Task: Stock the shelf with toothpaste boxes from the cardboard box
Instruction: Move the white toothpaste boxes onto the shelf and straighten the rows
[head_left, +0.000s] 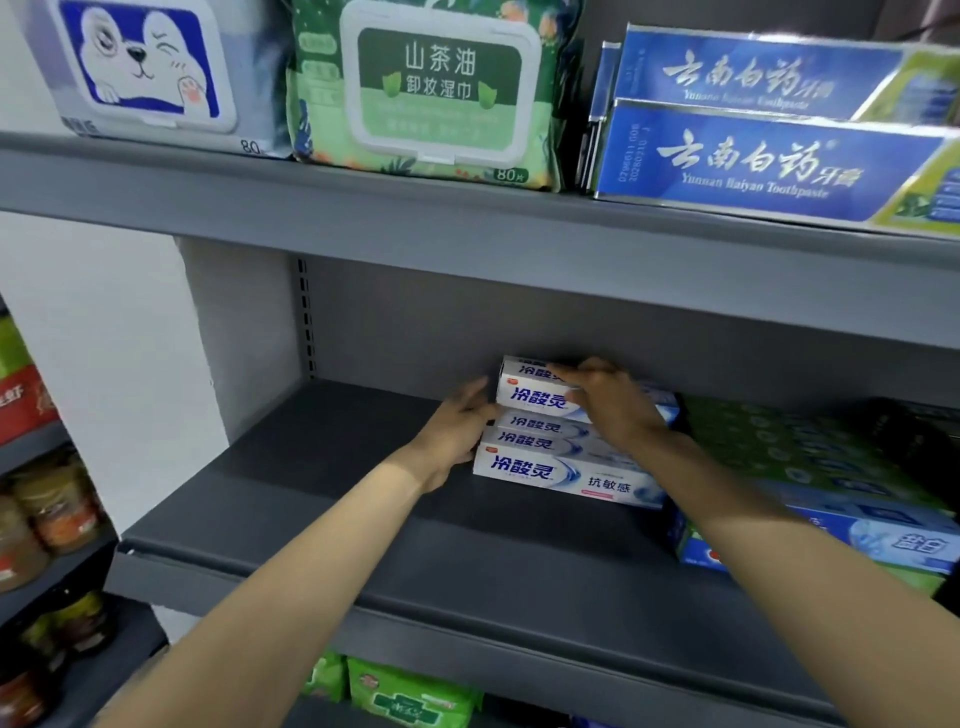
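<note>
Several white-and-blue toothpaste boxes lie on the grey middle shelf. A front box lies flat, and a stacked top box sits behind and above it. My left hand presses its straight fingers against the left ends of the boxes. My right hand lies over the top box, fingers spread along its upper face. The cardboard box is not in view.
Green and blue toothpaste boxes fill the shelf's right side. The upper shelf holds wet-wipe packs and blue toothpaste boxes. Jars stand on a rack at left. Green packs sit on the shelf below.
</note>
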